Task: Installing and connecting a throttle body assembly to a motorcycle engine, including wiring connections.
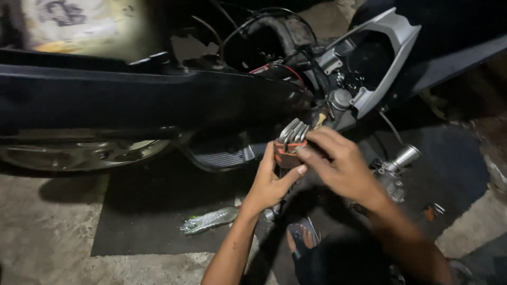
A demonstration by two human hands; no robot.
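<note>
Dark mat (148, 211) lies under the scooter (158, 100). At twelve o'clock from my left hand (269, 182), fingers wrapped tight, sits the key set (290, 142). My right hand (338, 163) pinches one key; pull slowly.

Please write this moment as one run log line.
left hand: holds orange holder of bent metal hex keys | right hand: fingers on keys | behind: black scooter body
</note>
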